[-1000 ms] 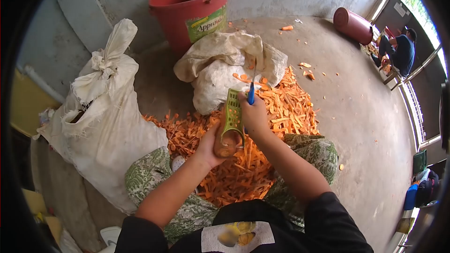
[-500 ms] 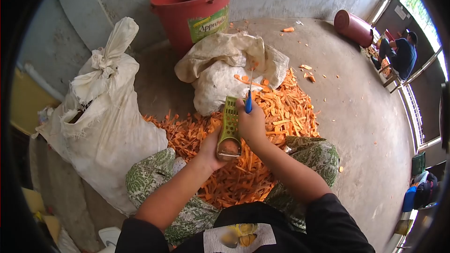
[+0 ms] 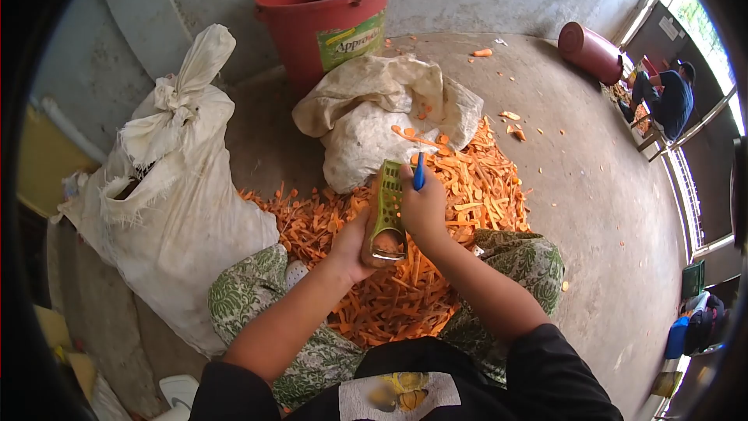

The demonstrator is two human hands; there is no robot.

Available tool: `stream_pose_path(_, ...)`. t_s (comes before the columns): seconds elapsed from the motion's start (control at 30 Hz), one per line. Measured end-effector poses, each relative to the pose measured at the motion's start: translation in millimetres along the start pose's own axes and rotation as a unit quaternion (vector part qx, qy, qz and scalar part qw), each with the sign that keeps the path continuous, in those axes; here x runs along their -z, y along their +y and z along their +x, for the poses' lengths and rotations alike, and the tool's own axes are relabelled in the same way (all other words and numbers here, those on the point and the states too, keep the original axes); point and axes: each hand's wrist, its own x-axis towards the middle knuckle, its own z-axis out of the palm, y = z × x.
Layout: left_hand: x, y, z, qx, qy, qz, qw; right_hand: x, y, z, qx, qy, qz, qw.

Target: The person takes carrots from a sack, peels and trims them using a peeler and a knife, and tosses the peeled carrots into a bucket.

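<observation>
Between my knees, my left hand (image 3: 353, 243) is closed around a carrot (image 3: 387, 243), most of it hidden beneath a green peeler (image 3: 389, 201). My right hand (image 3: 425, 206) grips this slotted peeler from the right side. The same hand also keeps a knife by its blue handle (image 3: 419, 173), which sticks up above the fist; its blade hardly shows. Under both hands spreads a heap of orange carrot peelings (image 3: 405, 304). Just beyond the peeler lies a crumpled white sack (image 3: 362, 152) with bits of carrot on it.
A tied white sack (image 3: 183, 226) stands on my left. The red tub (image 3: 300, 39) is behind the crumpled sack, near the wall. Far right, a person (image 3: 672, 101) sits beside a tipped red barrel (image 3: 590, 53). Scraps and a carrot piece (image 3: 482, 53) lie on the floor.
The peeler has shifted slightly to the right along the carrot. The blue knife handle has tilted, and its blade shows less than before. The whole view has moved a little.
</observation>
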Motion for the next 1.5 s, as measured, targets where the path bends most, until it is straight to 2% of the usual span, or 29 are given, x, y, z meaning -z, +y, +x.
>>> stream_pose_path(0.07,8.6,2.3,4.0,0.022,-0.047,0.071,0.996,1.3,4.6,5.8,0.012,0.005,-0.03,0.999)
stream_pose_path(0.1,6.7,0.2,-0.9,0.02,-0.048,0.069,0.996,4.6,9.9,17.8,0.041,0.068,-0.076,0.994)
stream_pose_path(0.17,-0.1,-3.1,-17.8,0.095,-0.033,0.168,0.981,19.7,33.3,56.2,0.084,0.189,-0.167,0.964)
stream_pose_path(0.2,-2.4,-3.5,-19.7,0.098,0.002,0.188,0.977,34.2,30.3,69.1,0.096,0.227,-0.153,0.957)
stream_pose_path(0.27,-4.3,-0.1,-22.7,0.102,-0.012,0.201,0.974,58.4,31.8,90.3,0.104,0.325,-0.174,0.924)
stream_pose_path(0.3,-4.0,3.2,-24.1,0.105,-0.023,0.215,0.971,66.5,25.8,95.9,0.135,0.381,-0.107,0.908)
stream_pose_path(0.33,1.6,6.3,-22.4,0.105,-0.024,0.217,0.97,72.1,23.5,96.7,0.099,0.359,-0.065,0.926)
stream_pose_path(0.4,16.5,8.4,-15.5,0.095,-0.152,0.128,0.975,71.3,17.4,90.1,0.043,0.284,0.007,0.958)
stream_pose_path(0.43,12.2,8.8,-15.5,0.094,-0.153,0.128,0.975,61.4,11.1,78.6,0.026,0.229,0.037,0.972)
stream_pose_path(0.47,4.6,9.2,-15.7,0.074,-0.082,0.115,0.987,46.6,-4.3,58.5,0.06,0.197,0.043,0.978)
stream_pose_path(0.5,0.9,9.6,-16.5,0.055,-0.01,0.101,0.993,33.6,-17.8,40.1,0.005,0.136,0.054,0.989)
stream_pose_path(0.53,8.2,9.5,-8.9,0.064,-0.028,0.083,0.994,26.5,-27.2,23.3,-0.03,0.035,0.053,0.998)
stream_pose_path(0.6,12.5,8.7,-2.9,0.053,-0.046,0.075,0.995,7.3,-25.8,0.4,0.006,-0.031,0.014,0.999)
stream_pose_path(0.77,10.4,7.3,-3.7,0.049,-0.068,0.031,0.996,-6.8,-14.7,-12.2,0.058,-0.025,-0.052,0.997)
stream_pose_path(0.83,10.6,5.6,-3.5,0.034,-0.008,0.119,0.992,-5.7,-11.4,-10.4,0.059,-0.019,-0.064,0.996)
stream_pose_path(0.87,8.6,5.4,-6.3,0.033,-0.008,0.119,0.992,-5.2,-4.9,-3.7,0.063,0.019,-0.12,0.991)
stream_pose_path(0.93,0.9,6.5,-18.1,0.106,-0.003,0.284,0.953,2.3,14.1,23.3,0.084,0.124,-0.199,0.969)
stream_pose_path(1.0,5.6,3.7,-24.7,0.101,-0.034,0.308,0.945,33.2,26.1,64.4,0.111,0.238,-0.228,0.938)
stream_pose_path(1.03,6.8,2.4,-28.2,0.095,-0.063,0.33,0.937,50.4,28.7,79.7,0.12,0.283,-0.233,0.922)
stream_pose_path(1.07,1.8,2.6,-32.3,0.082,-0.067,0.352,0.93,66.0,29.5,92.3,0.102,0.31,-0.176,0.929)
stream_pose_path(1.13,2.5,8.3,-33.7,0.087,-0.067,0.321,0.941,73.2,25.8,95.2,0.083,0.338,-0.119,0.93)
stream_pose_path(1.2,9.4,13.6,-26.7,0.089,-0.054,0.269,0.958,64.9,20.6,86.4,0.067,0.279,-0.03,0.957)
stream_pose_path(1.27,10.1,15.8,-18.1,0.076,-0.03,0.224,0.971,42.5,-0.2,55.2,0.069,0.178,-0.026,0.981)
stream_pose_path(1.3,7.9,16.8,-15.3,0.065,-0.007,0.18,0.981,29.5,-13.5,35.9,0.035,0.108,0.033,0.993)
stream_pose_path(1.33,-3.3,17.7,-19.9,0.066,0.029,0.163,0.984,20.8,-23.5,19.9,0.031,0.034,0.023,0.999)
stream_pose_path(1.37,1.5,17.2,-16.7,0.067,0.029,0.164,0.984,2.9,-7.6,13.5,0.062,0.04,0.038,0.997)
stream_pose_path(1.4,10.1,16.3,-10.6,0.056,-0.025,0.148,0.987,2.5,-21.2,-2.9,0.074,-0.004,0.023,0.997)
stream_pose_path(1.43,12.8,15.9,-8.3,0.044,-0.079,0.131,0.987,-6.6,-15.2,-7.8,0.102,0.005,0.008,0.995)
stream_pose_path(1.5,6.0,10.8,-10.9,0.023,-0.044,0.128,0.991,-8.2,-17.0,-17.1,0.077,-0.017,-0.033,0.996)
